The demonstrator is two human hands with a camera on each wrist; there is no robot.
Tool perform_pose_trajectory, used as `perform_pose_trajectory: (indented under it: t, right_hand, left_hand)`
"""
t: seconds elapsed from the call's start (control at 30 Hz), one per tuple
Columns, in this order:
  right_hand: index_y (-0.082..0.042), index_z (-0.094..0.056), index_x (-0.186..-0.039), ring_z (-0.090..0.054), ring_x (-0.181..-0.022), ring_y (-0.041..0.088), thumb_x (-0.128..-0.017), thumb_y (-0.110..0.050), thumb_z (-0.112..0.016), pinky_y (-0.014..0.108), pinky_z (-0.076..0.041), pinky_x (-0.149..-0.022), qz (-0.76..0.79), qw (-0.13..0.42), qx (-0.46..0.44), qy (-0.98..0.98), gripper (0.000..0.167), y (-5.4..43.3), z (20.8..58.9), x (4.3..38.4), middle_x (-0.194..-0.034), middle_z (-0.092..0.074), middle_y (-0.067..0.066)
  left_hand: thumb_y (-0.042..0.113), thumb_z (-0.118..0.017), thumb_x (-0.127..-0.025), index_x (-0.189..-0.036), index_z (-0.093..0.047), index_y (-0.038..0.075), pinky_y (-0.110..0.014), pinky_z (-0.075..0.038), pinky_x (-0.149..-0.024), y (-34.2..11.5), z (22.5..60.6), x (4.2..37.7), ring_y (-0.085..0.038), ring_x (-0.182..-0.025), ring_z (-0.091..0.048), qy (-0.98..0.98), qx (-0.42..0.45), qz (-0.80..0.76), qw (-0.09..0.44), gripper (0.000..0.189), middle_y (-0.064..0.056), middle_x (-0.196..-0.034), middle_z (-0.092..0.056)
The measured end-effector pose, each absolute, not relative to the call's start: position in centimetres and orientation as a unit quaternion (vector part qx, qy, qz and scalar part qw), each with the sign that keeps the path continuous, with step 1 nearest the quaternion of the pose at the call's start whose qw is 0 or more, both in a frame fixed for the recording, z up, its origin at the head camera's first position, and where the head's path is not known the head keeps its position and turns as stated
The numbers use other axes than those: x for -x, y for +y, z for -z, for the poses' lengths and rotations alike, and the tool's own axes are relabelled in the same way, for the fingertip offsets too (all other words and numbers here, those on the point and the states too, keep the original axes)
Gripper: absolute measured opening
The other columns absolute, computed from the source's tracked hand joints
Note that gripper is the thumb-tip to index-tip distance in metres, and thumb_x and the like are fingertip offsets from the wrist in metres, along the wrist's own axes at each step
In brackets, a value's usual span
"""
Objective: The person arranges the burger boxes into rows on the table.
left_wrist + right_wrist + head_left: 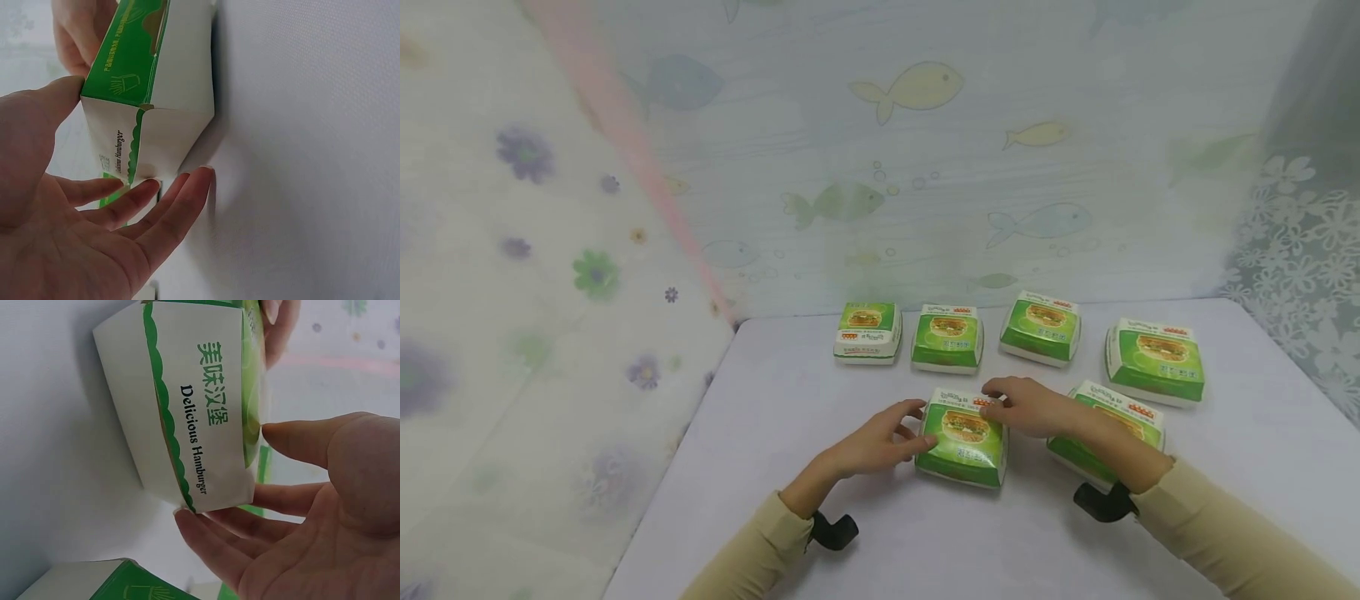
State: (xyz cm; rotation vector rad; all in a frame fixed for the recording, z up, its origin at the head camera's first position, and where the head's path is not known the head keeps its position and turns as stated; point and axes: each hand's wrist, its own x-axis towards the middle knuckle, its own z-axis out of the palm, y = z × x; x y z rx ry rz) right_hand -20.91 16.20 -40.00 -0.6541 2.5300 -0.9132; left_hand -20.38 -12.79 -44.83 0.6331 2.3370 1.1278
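Head view: left hand (876,442) and right hand (1028,406) spread around burger box (962,440) between them; uneven pressure could skew it against neighbouring box (1142,425) beneath right forearm (1123,450).

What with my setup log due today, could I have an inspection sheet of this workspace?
Surface: pale table, no spill seen
Job's things: six burger boxes; four behind, the leftmost box turned the other way round; two in front, the right front box partly hidden by the right forearm
Clutter: nothing seen
Left hand: thumb at the left front box's edge
Right hand: thumb at that box's opposite edge
Cables: nothing seen
Surroundings: fish-print backdrop; flower-print sheet at left
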Motion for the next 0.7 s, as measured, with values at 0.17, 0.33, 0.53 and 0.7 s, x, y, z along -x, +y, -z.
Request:
perform_pose_trajectory:
  t: [0.17,0.33,0.53,0.7]
  right_hand:
    - [0.012,-0.054,-0.135,-0.06,-0.121,0.044,-0.105,-0.025,-0.057,0.054,-0.052,-0.097,0.325,0.174,0.231,0.9,0.048,16.8,40.2,20.3,-0.133,-0.06,0.028]
    - [0.01,-0.06,-0.129,-0.061,-0.117,0.04,-0.104,-0.023,-0.058,0.053,-0.052,-0.095,0.32,0.16,0.24,0.902,0.041,16.5,40.0,20.1,-0.126,-0.065,0.024]
    - [0.006,-0.062,-0.126,-0.063,-0.112,0.032,-0.104,-0.026,-0.057,0.048,-0.053,-0.094,0.302,0.157,0.245,0.908,0.039,15.4,40.2,20.9,-0.122,-0.067,0.018]
    - [0.005,-0.063,-0.124,-0.063,-0.106,0.026,-0.105,-0.027,-0.057,0.044,-0.054,-0.089,0.303,0.162,0.23,0.91,0.037,16.0,40.6,21.0,-0.117,-0.067,0.015]
  left_hand:
    - [0.045,-0.063,-0.101,-0.156,-0.038,0.015,-0.03,-0.057,-0.079,-12.1,45.0,20.8,-0.019,-0.119,-0.06,0.846,-0.243,-0.408,0.243,0.067,-0.007,-0.147,-0.051]
    - [0.045,-0.062,-0.101,-0.155,-0.04,0.015,-0.033,-0.057,-0.083,-12.5,45.1,20.8,-0.023,-0.124,-0.058,0.843,-0.24,-0.412,0.248,0.065,-0.008,-0.152,-0.047]
    - [0.044,-0.062,-0.102,-0.155,-0.04,0.016,-0.036,-0.057,-0.088,-13.5,45.2,20.8,-0.026,-0.125,-0.057,0.84,-0.222,-0.429,0.249,0.064,-0.01,-0.15,-0.048]
    - [0.043,-0.06,-0.103,-0.155,-0.038,0.016,-0.038,-0.058,-0.089,-13.0,45.2,21.0,-0.027,-0.125,-0.057,0.831,-0.233,-0.433,0.261,0.063,-0.012,-0.149,-0.047]
